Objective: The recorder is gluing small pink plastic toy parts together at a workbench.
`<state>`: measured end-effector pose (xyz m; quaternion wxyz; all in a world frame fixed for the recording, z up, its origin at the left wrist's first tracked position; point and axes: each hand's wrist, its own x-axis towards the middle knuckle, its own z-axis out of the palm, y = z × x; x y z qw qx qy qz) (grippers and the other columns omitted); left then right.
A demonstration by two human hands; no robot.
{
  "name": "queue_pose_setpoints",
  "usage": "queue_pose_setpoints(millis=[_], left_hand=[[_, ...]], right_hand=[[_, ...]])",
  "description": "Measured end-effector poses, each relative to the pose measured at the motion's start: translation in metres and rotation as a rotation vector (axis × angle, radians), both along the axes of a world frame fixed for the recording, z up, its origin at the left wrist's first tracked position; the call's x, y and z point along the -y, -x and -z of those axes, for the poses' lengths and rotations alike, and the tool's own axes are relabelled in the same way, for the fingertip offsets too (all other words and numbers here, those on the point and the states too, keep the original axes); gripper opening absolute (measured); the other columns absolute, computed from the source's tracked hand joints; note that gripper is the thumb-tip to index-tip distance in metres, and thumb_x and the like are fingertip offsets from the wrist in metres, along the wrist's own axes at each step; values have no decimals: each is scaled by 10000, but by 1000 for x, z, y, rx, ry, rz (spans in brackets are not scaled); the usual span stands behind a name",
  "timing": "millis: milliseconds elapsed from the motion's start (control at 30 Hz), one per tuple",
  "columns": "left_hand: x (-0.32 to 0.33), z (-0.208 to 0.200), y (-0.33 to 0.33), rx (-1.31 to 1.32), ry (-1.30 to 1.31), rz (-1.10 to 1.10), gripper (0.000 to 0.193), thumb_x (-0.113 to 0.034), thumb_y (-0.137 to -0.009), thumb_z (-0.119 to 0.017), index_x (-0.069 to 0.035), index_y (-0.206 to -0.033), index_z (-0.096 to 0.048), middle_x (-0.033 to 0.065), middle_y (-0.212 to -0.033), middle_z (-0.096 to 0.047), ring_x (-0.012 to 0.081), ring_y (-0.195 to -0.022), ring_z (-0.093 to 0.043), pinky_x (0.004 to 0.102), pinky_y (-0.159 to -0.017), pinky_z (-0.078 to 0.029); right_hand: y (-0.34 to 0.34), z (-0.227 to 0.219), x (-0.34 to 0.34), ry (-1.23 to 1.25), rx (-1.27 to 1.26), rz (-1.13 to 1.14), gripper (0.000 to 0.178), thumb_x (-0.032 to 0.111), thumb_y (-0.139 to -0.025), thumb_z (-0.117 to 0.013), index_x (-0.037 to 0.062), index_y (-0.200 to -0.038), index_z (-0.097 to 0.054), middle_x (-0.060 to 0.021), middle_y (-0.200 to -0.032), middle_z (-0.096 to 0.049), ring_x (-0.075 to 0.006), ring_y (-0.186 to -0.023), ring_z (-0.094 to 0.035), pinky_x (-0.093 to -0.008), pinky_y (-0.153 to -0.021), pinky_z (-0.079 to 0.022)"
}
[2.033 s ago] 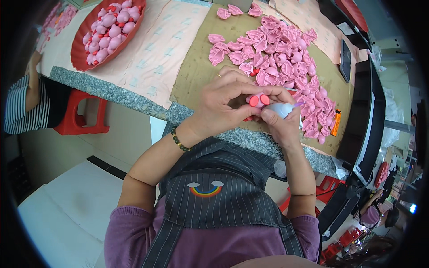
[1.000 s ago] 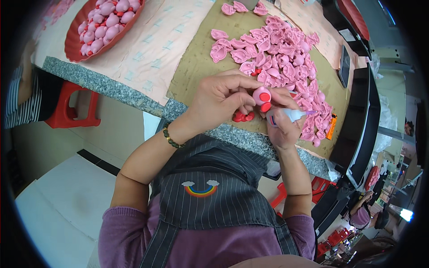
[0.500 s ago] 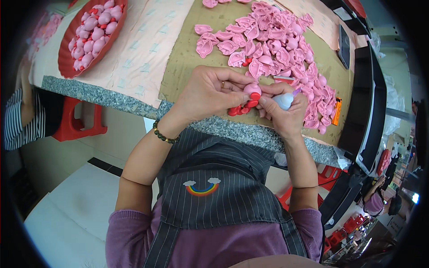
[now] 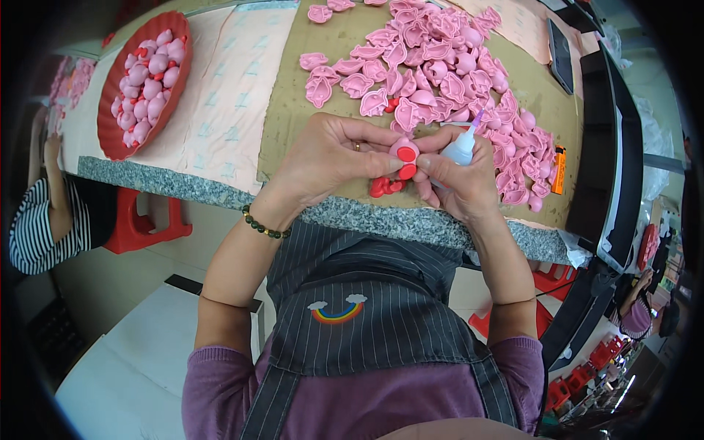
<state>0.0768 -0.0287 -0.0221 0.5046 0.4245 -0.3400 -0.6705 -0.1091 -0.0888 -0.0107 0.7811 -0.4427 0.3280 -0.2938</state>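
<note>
Snugly, the left hand (image 4: 323, 158) pinches a round pink figure (image 4: 404, 143) between thumb and fingers, its two flat red discs (image 4: 405, 154) facing the body. At its right side, the right hand's (image 4: 469, 180) thumb and forefinger nearly meet, other fingers curled around a squeeze bottle (image 4: 459, 149) whose long axis slants away rightward. Red pieces (image 4: 385, 188) lie just below the left fingertips; beyond both hands spreads a pile of pink moulded pieces (image 4: 440, 71).

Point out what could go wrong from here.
The figure, pinched by the left hand, is small and could slip.
The bottle in the right hand might drip onto nearby pink shells if its tip is open, which I cannot tell.
The red parts lie near the edge of the table and might get knocked off.
</note>
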Motion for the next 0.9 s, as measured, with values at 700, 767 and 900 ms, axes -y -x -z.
queue_pose_setpoints(millis=[700, 767, 900], left_hand=[[15, -19, 1, 236, -125, 141, 286, 67, -712, -666, 89, -991, -612, 163, -895, -652, 157, -776, -639, 257, -740, -525], [16, -20, -1, 229, -128, 150, 283, 68, -715, -663, 89, -993, -611, 164, -898, -652, 159, -778, -639, 260, -742, -525], [21, -19, -1, 231, -131, 154, 279, 58, -721, -665, 89, -992, -612, 150, -890, -652, 152, -782, -633, 256, -744, -518]], right_hand=[[7, -1, -1, 128, -155, -40, 43, -49, -793, -578, -53, -830, -557, -106, -619, -592, -121, -440, -553, -204, -323, -409], [4, -2, -1, 67, -145, -13, 26, -53, -766, -564, -55, -789, -575, -103, -614, -589, -107, -438, -552, -210, -332, -410], [6, -1, 5, 82, -143, -23, 21, -54, -768, -559, -58, -784, -573, -109, -618, -592, -109, -442, -554, -214, -333, -412]])
